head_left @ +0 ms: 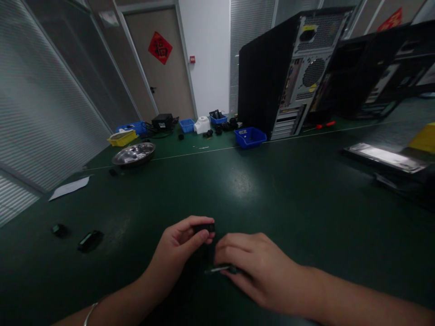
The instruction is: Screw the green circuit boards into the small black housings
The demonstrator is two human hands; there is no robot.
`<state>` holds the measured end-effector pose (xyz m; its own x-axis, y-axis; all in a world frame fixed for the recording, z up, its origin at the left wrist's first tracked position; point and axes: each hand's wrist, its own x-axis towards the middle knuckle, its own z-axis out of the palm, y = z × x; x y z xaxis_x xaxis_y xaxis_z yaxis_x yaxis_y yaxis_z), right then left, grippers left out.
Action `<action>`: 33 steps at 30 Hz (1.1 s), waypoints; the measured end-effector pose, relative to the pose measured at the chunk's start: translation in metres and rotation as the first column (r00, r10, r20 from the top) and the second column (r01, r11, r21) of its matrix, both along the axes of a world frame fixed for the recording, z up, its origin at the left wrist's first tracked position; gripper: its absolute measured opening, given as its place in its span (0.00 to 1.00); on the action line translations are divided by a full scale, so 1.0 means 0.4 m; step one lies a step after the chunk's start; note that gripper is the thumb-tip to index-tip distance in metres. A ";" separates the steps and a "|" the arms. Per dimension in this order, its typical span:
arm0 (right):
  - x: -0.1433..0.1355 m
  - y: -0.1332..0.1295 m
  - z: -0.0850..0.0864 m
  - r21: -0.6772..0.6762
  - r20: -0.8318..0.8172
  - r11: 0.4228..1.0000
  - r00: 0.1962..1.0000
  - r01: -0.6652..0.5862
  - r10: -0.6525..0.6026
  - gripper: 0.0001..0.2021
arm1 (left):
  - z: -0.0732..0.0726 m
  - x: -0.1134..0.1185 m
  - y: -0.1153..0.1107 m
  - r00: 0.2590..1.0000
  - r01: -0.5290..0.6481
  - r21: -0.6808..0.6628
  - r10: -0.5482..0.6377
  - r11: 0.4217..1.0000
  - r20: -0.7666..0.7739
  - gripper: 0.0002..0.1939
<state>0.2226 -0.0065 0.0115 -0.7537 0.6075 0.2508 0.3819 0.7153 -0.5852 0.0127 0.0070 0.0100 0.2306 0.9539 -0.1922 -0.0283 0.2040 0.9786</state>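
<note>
My left hand [178, 249] pinches a small black part [205, 227] between thumb and fingers, just above the dark green table [272, 190]. Right beside it, my right hand [253, 267] curls over a thin dark tool or part with a pale metal end [219, 270], held low near the table. The two hands almost touch at the fingertips. What the black part is exactly is too dark to tell.
Two small black pieces [90, 240] lie at the left, with a white paper [70, 187] beyond. A metal bowl [134, 154], blue bins [249, 136], a yellow bin [122, 137] and an open computer tower [288, 72] stand at the back. A flat metal panel [387, 157] lies right.
</note>
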 end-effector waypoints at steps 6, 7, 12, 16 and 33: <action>-0.014 -0.009 0.010 0.133 0.236 0.983 0.967 -0.126 0.092 0.11 | -0.009 -0.003 -0.002 0.998 0.065 0.078 -0.063 0.995 -0.026 0.12; -0.013 -0.010 0.009 0.150 0.243 0.981 0.966 -0.124 0.085 0.10 | -0.009 -0.004 -0.003 0.997 0.072 0.093 -0.068 0.993 -0.038 0.12; 0.002 -0.008 0.003 0.123 0.169 0.990 0.984 -0.074 0.053 0.13 | -0.004 -0.002 -0.004 0.988 0.098 0.138 -0.080 0.986 -0.135 0.11; 0.007 0.005 -0.004 -0.099 -0.181 0.992 0.979 0.081 -0.098 0.14 | -0.005 0.002 -0.003 0.993 0.101 0.099 -0.093 0.990 -0.076 0.09; -0.007 0.019 0.000 -0.362 -0.396 0.908 0.847 0.211 -0.355 0.06 | -0.003 0.004 -0.017 0.978 0.189 0.146 -0.173 0.971 -0.117 0.15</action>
